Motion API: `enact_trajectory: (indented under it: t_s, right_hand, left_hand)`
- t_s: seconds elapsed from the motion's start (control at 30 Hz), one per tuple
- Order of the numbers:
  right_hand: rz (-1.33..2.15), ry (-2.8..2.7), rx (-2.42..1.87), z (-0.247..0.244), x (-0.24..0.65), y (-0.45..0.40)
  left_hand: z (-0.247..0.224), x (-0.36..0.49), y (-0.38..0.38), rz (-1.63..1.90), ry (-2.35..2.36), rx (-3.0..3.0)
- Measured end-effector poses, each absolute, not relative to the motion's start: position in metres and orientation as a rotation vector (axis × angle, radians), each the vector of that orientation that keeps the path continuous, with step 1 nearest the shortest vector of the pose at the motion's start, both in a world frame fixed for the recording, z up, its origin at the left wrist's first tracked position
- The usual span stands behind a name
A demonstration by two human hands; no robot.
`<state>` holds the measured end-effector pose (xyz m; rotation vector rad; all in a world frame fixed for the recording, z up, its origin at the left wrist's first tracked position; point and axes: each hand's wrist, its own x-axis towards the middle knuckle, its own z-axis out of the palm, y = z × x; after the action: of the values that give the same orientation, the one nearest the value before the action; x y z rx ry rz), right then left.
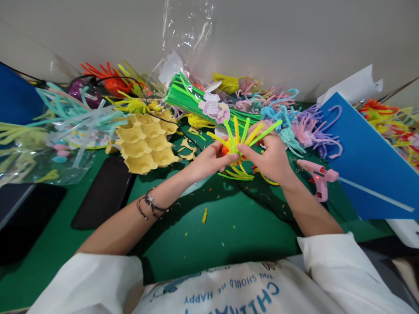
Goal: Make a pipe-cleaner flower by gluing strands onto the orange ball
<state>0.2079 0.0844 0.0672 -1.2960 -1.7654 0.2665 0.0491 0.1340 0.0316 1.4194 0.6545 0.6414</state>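
Observation:
Between both hands is a bundle of yellow and green pipe cleaners with some orange at its middle, its stems fanning up and outward. My left hand grips the bundle from the left, thumb and fingers closed on it. From the right, my right hand pinches the same bundle, its thumb pressed near the centre. Fingers behind the stems are partly hidden. More yellow and green stems curl beneath the hands, just above the green table. Behind the hands lies a thick bunch of green pipe cleaners in clear wrap.
A pink glue gun stands right of my right hand, before a blue board. Left are a yellow egg carton, a black phone and a dark device. Pastel pipe-cleaner bundles line the wall; yellow scraps dot the table.

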Motion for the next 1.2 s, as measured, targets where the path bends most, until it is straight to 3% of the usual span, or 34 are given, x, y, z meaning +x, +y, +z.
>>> enact_trajectory:
  t_s: [1.2]
  right_hand:
    - [0.369, -1.780, -1.371, 0.071, 0.227, 0.092]
  left_hand:
    - [0.027, 0.040, 0.155, 0.820, 0.732, 1.406]
